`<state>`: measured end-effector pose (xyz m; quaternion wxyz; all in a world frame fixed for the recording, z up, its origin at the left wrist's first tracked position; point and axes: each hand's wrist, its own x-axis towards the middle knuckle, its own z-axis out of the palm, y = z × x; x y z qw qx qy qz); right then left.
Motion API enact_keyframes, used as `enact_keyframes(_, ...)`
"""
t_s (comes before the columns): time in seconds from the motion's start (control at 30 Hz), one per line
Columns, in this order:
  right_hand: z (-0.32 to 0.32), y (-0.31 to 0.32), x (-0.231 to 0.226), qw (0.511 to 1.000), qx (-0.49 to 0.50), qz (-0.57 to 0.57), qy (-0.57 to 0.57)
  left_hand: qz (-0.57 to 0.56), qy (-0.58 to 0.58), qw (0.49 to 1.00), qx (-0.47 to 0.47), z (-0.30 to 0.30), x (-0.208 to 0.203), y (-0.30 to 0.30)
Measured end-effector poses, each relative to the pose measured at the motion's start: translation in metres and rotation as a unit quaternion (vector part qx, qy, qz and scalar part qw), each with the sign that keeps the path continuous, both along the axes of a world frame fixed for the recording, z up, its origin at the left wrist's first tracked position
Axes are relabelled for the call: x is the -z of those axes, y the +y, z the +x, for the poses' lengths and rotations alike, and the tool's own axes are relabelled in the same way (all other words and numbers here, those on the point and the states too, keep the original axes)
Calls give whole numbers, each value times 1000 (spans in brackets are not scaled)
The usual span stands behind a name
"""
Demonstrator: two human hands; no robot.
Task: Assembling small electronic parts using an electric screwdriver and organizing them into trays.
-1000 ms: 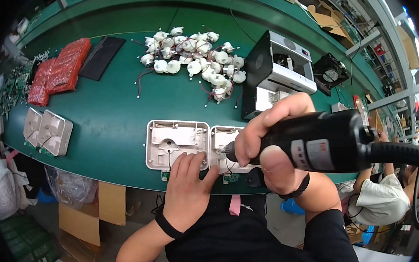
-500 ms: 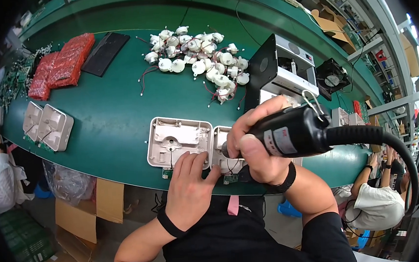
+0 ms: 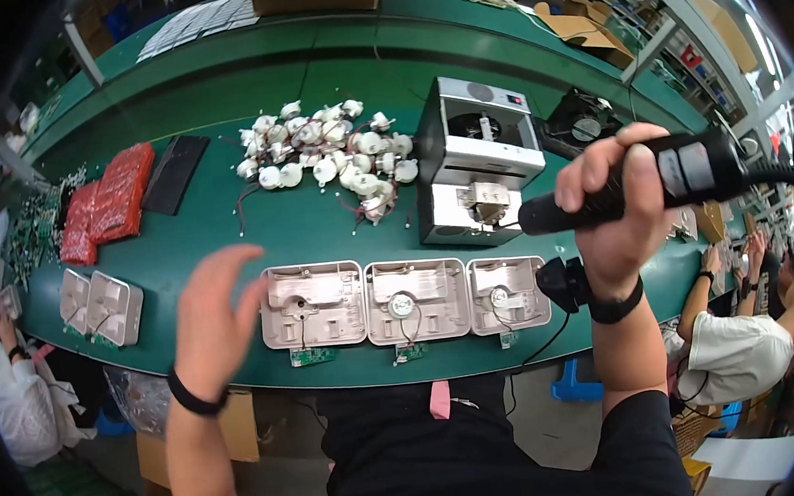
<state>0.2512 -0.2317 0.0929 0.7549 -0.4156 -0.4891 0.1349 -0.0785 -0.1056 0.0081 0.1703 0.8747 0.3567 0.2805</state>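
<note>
My right hand (image 3: 619, 198) is wrapped round a black electric screwdriver (image 3: 694, 169), raised over the bench, its nose pointing left and its cable trailing right. My left hand (image 3: 212, 320) hovers with fingers apart and nothing in them, beside the left open housing (image 3: 351, 321). Two more pale plastic housings, the middle housing (image 3: 449, 314) and the right housing (image 3: 534, 301), lie in a row with it. Each of those two has a round white part at its centre; the left one shows a small hole there. Green circuit boards (image 3: 312, 356) hang on wires at their front edges.
White motors (image 3: 325, 165) with red wires lie heaped behind. A silver-and-black box machine (image 3: 489, 168) stands back right, near a black fan (image 3: 583, 126). Red bubble-wrap packs (image 3: 118, 200), a black slab (image 3: 177, 175) and two housings (image 3: 115, 309) lie left. Co-workers sit at both sides.
The screwdriver rose up and right, away from the housings, in my right hand. My left hand left the housing and moved left. The view shifted, and three housings now show.
</note>
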Motion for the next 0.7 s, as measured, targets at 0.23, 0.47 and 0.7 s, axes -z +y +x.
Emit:
enact_keyframes(0.23,14,27,17,999,42,-29,-16,23,85,994,62,21,11,94)
enact_keyframes(0.47,9,16,26,996,-53,-43,61,87,168,978,82,29,35,131)
enact_keyframes(0.7,15,-33,35,998,-44,6,50,177,107,975,76,70,80,151)
